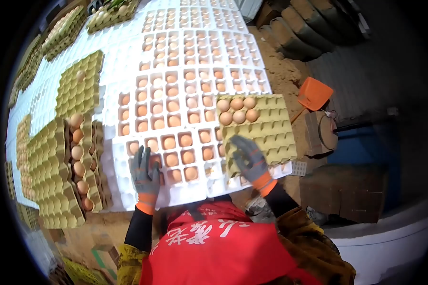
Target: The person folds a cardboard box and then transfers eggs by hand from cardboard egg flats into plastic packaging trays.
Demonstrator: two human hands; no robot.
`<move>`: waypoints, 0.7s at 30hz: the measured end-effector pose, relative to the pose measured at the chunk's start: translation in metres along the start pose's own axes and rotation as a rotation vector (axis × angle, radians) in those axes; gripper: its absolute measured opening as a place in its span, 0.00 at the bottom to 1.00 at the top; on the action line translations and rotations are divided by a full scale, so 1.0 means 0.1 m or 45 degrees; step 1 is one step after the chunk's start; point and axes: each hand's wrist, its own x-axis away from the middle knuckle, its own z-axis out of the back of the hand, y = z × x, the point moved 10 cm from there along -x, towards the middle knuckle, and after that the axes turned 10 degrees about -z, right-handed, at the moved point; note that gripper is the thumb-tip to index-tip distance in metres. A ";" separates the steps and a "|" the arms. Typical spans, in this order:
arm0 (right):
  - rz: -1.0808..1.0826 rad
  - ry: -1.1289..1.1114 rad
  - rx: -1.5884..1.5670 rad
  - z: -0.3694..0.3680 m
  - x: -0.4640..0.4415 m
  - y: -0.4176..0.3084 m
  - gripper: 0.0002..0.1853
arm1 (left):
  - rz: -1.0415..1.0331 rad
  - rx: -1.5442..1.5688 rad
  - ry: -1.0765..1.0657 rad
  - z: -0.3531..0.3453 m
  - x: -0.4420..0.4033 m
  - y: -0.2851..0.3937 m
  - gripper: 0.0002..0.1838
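Observation:
My left hand, in a grey glove with an orange cuff, rests over the near left part of a white foam egg tray. Its fingers stretch forward, and a brown egg shows beside the thumb, partly covered. My right hand, gloved the same way, is over a yellow-green pulp egg tray lying across the foam tray's right side. Its fingers are curved and apart, with no egg visible in them. Several eggs fill the far left corner of that pulp tray.
More foam trays with eggs stretch away ahead. At left stand pulp trays, with eggs on one, and another pulp tray behind. An orange scoop and a cardboard box are on the right.

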 end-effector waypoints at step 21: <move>-0.626 -0.258 -1.624 0.68 -1.16 2.02 0.23 | 0.717 1.865 0.119 -1.47 -1.57 1.15 0.18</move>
